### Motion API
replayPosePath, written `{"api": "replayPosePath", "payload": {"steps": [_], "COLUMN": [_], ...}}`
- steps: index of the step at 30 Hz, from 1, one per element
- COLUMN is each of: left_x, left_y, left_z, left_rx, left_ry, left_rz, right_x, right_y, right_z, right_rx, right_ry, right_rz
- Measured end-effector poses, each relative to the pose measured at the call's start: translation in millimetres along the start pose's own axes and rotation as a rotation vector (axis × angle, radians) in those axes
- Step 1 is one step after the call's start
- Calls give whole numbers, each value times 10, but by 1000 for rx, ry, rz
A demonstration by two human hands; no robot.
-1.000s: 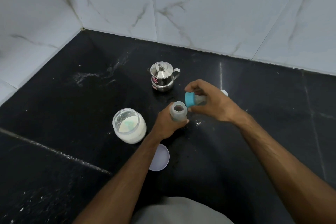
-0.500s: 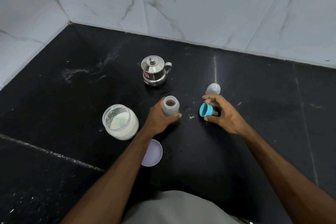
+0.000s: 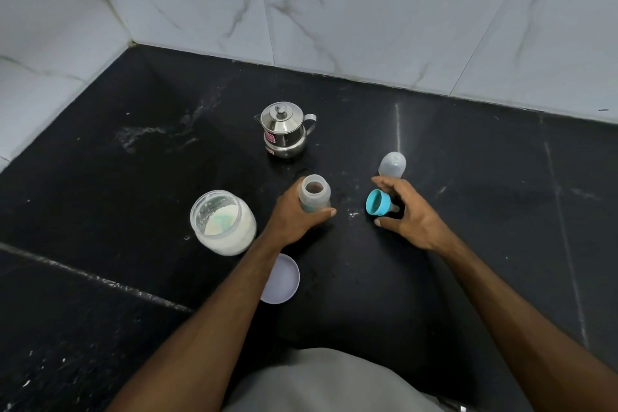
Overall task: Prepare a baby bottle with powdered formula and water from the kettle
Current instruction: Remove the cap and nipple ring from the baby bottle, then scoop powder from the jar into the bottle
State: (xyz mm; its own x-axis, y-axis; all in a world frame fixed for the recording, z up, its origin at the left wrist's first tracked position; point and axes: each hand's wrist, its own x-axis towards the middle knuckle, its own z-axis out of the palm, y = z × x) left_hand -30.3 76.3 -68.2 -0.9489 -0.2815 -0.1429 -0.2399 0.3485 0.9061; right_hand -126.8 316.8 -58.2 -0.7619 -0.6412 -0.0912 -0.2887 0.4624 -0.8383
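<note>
Two hands: left hand [image 3: 294, 214] around clear uncapped bottle [image 3: 314, 194], right hand [image 3: 409, 211] loosely cupping blue nipple ring [image 3: 378, 202].

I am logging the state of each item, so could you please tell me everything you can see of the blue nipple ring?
The blue nipple ring is a turquoise plastic collar with a pale nipple on its far end. It lies tipped on its side on the black counter, its open end facing left toward the bottle. The right hand curls around it with loose fingers; actual contact cannot be confirmed. The clear cap stands just behind.
</note>
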Motion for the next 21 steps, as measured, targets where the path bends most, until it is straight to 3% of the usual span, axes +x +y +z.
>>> {"api": "replayPosePath", "payload": {"steps": [6,12,14,21], "left_x": [-10,-188,-294,-735], "left_y": [28,22,10,-4], "left_z": [-25,-56,-82,-185], "left_rx": [22,-33,-63,-122], "left_ry": [-44,24,57,165], "left_rz": [-42,-6,12,-25], "right_x": [-53,-122,-159,-212], "right_y": [-96,-504,-663,-942], "right_z": [6,70,140,539], "right_rx": [5,-21,17,64], "right_ry": [70,471,529,270], "right_rz": [-16,-178,-248,-313]}}
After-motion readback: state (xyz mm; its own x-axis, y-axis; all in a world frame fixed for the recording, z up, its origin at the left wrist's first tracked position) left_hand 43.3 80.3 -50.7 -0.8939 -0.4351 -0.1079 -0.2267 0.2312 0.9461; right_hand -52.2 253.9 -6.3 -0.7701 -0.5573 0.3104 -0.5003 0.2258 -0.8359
